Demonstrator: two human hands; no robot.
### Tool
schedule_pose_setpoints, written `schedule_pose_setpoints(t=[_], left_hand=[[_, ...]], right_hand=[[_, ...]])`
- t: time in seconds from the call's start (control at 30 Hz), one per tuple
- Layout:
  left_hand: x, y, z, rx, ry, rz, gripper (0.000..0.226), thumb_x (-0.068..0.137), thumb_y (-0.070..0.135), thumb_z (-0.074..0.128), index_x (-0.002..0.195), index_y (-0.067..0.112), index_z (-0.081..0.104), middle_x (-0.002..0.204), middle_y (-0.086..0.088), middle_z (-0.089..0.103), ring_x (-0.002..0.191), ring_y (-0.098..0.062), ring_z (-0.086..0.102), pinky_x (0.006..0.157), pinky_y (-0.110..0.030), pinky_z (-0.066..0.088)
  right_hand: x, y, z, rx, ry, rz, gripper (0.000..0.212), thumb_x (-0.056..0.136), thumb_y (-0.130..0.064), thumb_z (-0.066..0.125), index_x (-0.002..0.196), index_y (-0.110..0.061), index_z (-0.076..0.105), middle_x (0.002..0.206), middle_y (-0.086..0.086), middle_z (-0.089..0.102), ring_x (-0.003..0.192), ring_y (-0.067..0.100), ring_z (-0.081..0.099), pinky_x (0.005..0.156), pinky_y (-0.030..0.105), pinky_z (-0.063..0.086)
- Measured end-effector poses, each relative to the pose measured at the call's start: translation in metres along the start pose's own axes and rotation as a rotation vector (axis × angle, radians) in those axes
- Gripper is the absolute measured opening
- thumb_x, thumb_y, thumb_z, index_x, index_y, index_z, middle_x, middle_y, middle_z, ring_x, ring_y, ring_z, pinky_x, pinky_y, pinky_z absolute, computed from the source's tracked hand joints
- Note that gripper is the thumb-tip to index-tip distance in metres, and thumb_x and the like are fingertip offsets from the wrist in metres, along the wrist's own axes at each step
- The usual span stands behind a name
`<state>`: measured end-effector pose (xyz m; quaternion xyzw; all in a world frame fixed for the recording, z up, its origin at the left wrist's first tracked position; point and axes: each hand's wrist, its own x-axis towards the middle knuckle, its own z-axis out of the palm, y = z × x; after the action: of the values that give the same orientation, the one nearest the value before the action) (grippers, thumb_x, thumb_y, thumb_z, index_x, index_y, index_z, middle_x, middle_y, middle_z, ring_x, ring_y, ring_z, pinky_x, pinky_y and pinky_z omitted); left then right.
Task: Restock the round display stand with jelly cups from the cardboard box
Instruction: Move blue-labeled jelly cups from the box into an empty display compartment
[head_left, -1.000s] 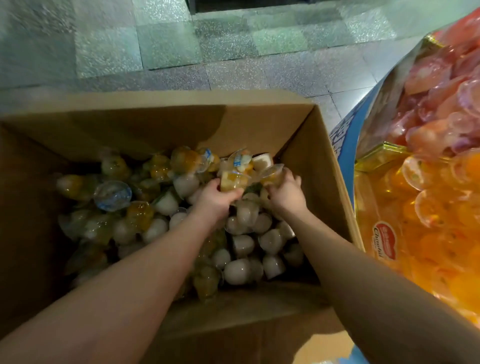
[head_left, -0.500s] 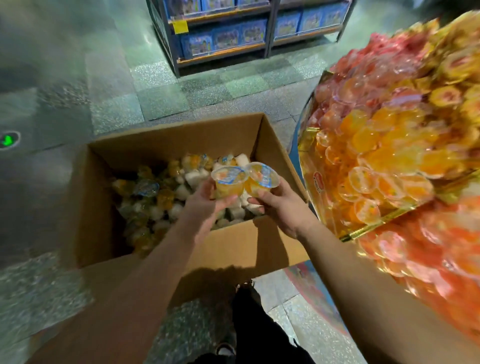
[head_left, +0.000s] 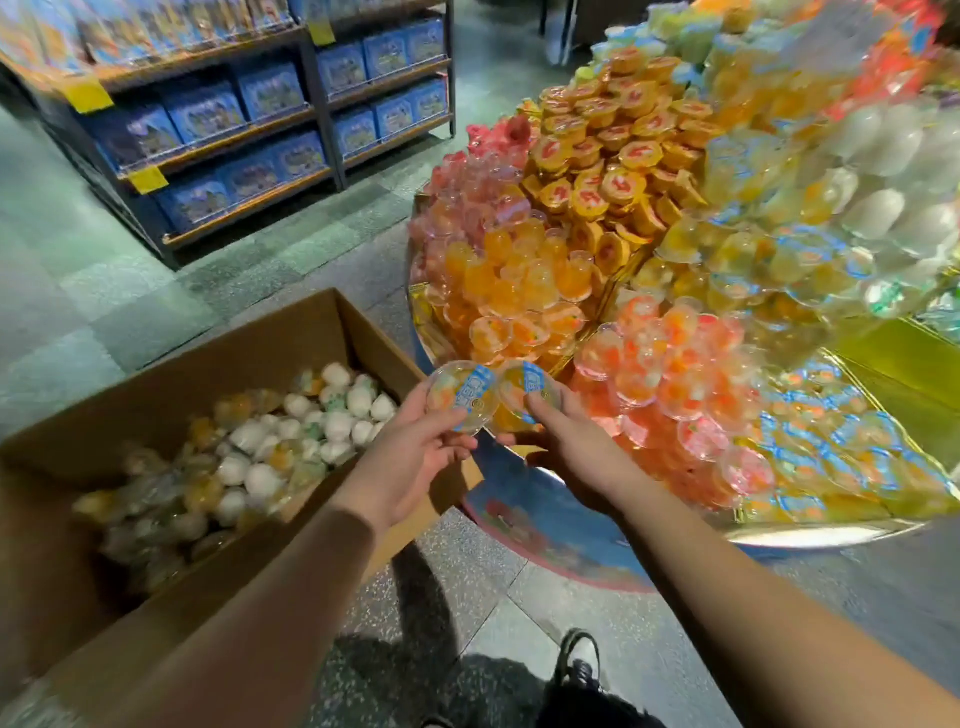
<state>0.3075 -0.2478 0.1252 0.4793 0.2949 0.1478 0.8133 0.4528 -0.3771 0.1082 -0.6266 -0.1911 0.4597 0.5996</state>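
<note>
While apparently gripped, hands' cups.

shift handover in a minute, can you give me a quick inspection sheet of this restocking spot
surface: speckled tiled floor, box and stand on it
job's things: open cardboard box part full of jelly cups; round display stand heaped with cups in colour sections
clutter: nothing seen
grippers: left hand holds one jelly cup; right hand holds another cup, both at the stand's edge
cables: nothing seen
surroundings: shelf unit of blue boxes with yellow tags; dark shoe below
</note>
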Motion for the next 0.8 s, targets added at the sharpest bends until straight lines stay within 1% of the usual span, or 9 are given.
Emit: schedule_pose_setpoints(t=[0.13, 0.23, 0.33, 0.47, 0.5, 0.57, 0.67, 0.73, 0.8], left_hand=[[0.016, -0.024, 0.060, 0.049, -0.045, -0.049, 0.029, 0.096, 0.013, 0.057, 0.121, 0.026, 0.059, 0.113, -0.008, 0.070, 0.079, -0.018, 0.064, 0.067, -0.025, 0.047], [0.027, -0.045, 0.106, 0.068, -0.083, -0.072, 0.031, 0.096, 0.011, 0.057, 0.122, 0.028, 0.058, 0.116, -0.003, 0.071, 0.094, -0.017, 0.068, 0.069, -0.025, 0.049], [0.033, -0.067, 0.156, 0.066, -0.102, -0.112, 0.033, 0.095, 0.009, 0.058, 0.121, 0.029, 0.059, 0.113, -0.002, 0.073, 0.099, -0.019, 0.068, 0.080, -0.031, 0.049], [0.033, -0.107, 0.219, 0.100, -0.119, -0.168, 0.039, 0.094, 0.010, 0.059, 0.131, 0.022, 0.054, 0.122, -0.009, 0.069, 0.101, -0.025, 0.065, 0.083, -0.036, 0.043], [0.034, -0.118, 0.234, 0.103, -0.112, -0.184, 0.043, 0.094, 0.009, 0.059, 0.135, 0.018, 0.051, 0.122, -0.011, 0.068, 0.099, -0.025, 0.065, 0.082, -0.036, 0.045], [0.034, -0.136, 0.266, 0.106, -0.087, -0.222, 0.045, 0.094, 0.005, 0.058, 0.137, 0.016, 0.046, 0.119, -0.012, 0.068, 0.087, -0.019, 0.070, 0.066, -0.027, 0.052], [0.035, -0.161, 0.312, 0.110, -0.027, -0.265, 0.025, 0.095, -0.004, 0.053, 0.117, 0.007, 0.054, 0.098, -0.011, 0.068, 0.063, -0.013, 0.071, 0.048, -0.020, 0.051], [0.039, -0.180, 0.333, 0.126, -0.014, -0.289, 0.017, 0.094, -0.003, 0.055, 0.107, 0.007, 0.059, 0.096, -0.012, 0.069, 0.067, -0.014, 0.070, 0.053, -0.020, 0.052], [0.043, -0.198, 0.349, 0.140, -0.016, -0.308, 0.012, 0.093, 0.002, 0.059, 0.105, 0.004, 0.060, 0.103, -0.017, 0.068, 0.081, -0.021, 0.069, 0.064, -0.025, 0.054]], right_hand=[[-0.034, 0.001, -0.059, -0.032, 0.116, -0.019, 0.025, 0.102, -0.037, 0.049, 0.124, -0.045, 0.040, 0.116, -0.002, 0.063, 0.092, 0.019, 0.068, 0.073, 0.034, 0.046], [-0.056, 0.010, -0.108, -0.055, 0.194, -0.007, 0.035, 0.100, -0.041, 0.052, 0.133, -0.043, 0.039, 0.118, 0.000, 0.062, 0.097, 0.025, 0.069, 0.082, 0.041, 0.050], [-0.079, 0.019, -0.158, -0.069, 0.252, 0.004, 0.043, 0.099, -0.042, 0.053, 0.139, -0.037, 0.038, 0.109, 0.000, 0.061, 0.082, 0.016, 0.066, 0.075, 0.034, 0.049], [-0.109, 0.041, -0.226, -0.016, 0.295, 0.049, 0.037, 0.099, -0.040, 0.054, 0.134, -0.039, 0.042, 0.110, -0.001, 0.063, 0.081, 0.013, 0.064, 0.072, 0.029, 0.049], [-0.115, 0.048, -0.243, -0.003, 0.292, 0.063, 0.040, 0.098, -0.043, 0.055, 0.135, -0.040, 0.041, 0.114, -0.003, 0.064, 0.085, 0.013, 0.065, 0.073, 0.028, 0.049], [-0.127, 0.060, -0.275, 0.009, 0.277, 0.091, 0.049, 0.093, -0.055, 0.058, 0.136, -0.046, 0.037, 0.131, -0.009, 0.059, 0.107, 0.015, 0.063, 0.085, 0.031, 0.050], [-0.142, 0.074, -0.321, 0.049, 0.283, 0.109, 0.072, 0.085, -0.060, 0.061, 0.148, -0.042, 0.030, 0.147, -0.017, 0.041, 0.131, 0.009, 0.045, 0.104, 0.036, 0.041], [-0.150, 0.081, -0.347, 0.074, 0.297, 0.113, 0.085, 0.077, -0.064, 0.065, 0.150, -0.037, 0.031, 0.149, -0.012, 0.042, 0.131, 0.010, 0.047, 0.106, 0.040, 0.042], [-0.158, 0.087, -0.369, 0.085, 0.320, 0.140, 0.093, 0.070, -0.067, 0.066, 0.150, -0.035, 0.033, 0.146, -0.010, 0.047, 0.128, 0.011, 0.052, 0.106, 0.043, 0.045]])
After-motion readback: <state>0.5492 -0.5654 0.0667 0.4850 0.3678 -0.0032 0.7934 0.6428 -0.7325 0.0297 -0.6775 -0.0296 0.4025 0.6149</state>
